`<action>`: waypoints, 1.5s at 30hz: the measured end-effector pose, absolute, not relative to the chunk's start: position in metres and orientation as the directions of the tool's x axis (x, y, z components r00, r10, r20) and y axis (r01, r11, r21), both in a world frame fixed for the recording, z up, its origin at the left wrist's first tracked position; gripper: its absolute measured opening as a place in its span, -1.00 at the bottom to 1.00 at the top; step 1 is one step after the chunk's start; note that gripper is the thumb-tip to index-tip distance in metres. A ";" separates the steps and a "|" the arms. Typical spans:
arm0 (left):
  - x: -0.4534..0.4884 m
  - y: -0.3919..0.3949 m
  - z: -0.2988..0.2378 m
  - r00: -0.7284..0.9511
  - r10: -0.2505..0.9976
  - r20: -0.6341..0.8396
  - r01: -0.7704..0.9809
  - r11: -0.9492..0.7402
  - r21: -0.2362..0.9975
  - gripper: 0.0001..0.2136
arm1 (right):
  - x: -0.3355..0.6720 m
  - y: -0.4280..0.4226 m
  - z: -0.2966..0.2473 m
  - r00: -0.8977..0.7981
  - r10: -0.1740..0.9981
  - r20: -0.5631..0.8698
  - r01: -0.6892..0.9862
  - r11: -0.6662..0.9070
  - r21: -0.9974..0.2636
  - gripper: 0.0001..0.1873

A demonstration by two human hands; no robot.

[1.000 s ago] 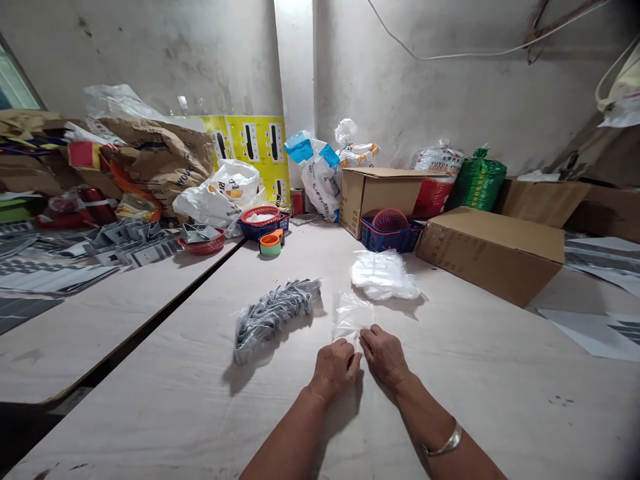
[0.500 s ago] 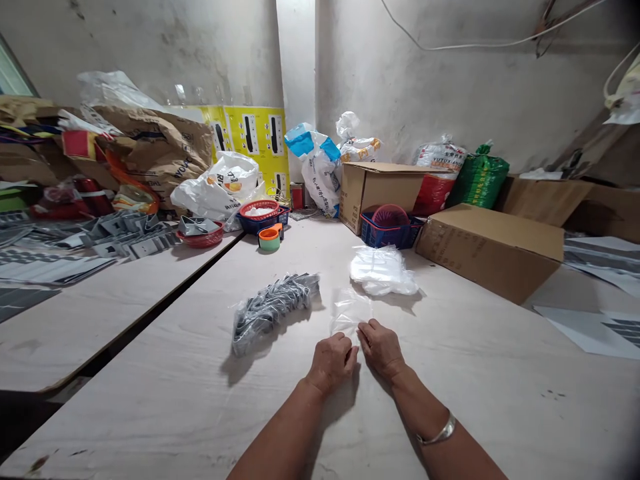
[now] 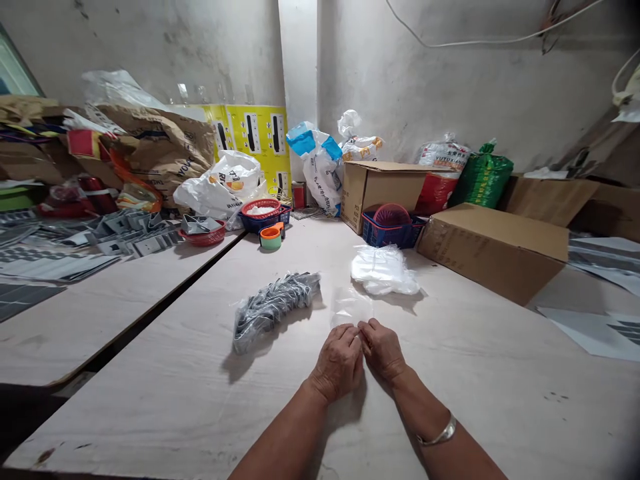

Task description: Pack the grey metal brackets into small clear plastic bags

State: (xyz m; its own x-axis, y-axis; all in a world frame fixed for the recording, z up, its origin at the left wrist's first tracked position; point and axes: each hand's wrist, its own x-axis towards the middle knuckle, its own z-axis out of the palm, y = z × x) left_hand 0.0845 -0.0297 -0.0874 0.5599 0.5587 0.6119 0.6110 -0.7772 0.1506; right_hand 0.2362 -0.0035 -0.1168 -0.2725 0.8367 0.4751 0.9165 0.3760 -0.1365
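A single clear plastic bag (image 3: 351, 305) lies flat on the pale tabletop (image 3: 225, 420). My left hand (image 3: 339, 360) and my right hand (image 3: 383, 348) meet at its near edge, fingers bent and pinched on the film. The fingertips partly hide that edge. Beyond the bag, slightly right, sits a stack of clear plastic bags (image 3: 383, 270). To the left rests a long clear bag packed with grey strip-like pieces (image 3: 275, 307), which neither hand touches.
An orange tape dispenser (image 3: 271, 237) and a blue basket (image 3: 267, 220) stand at the back. Cardboard boxes (image 3: 493, 250) and another blue basket (image 3: 390, 230) are at the back right. A dark gap (image 3: 165, 303) divides the tables; grey parts (image 3: 135, 233) cover the left one.
My left hand has moved slightly up and right, its fingers now closer to the right hand and further over the bag's near edge. The right hand stays almost in place.
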 end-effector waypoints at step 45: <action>-0.157 -0.052 -0.024 -0.013 0.732 0.681 0.943 -0.217 0.252 -0.91 | 0.253 0.000 -0.149 -0.268 0.778 0.568 0.856 0.463 -0.231 -0.69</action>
State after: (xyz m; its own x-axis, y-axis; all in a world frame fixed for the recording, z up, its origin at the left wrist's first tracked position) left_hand -0.1573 -0.0520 -0.0243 -0.0133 0.7321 0.6811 0.9432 -0.2169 0.2516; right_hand 0.2532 -0.0002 -0.1495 -0.2679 0.7784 0.5677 0.8558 0.4629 -0.2308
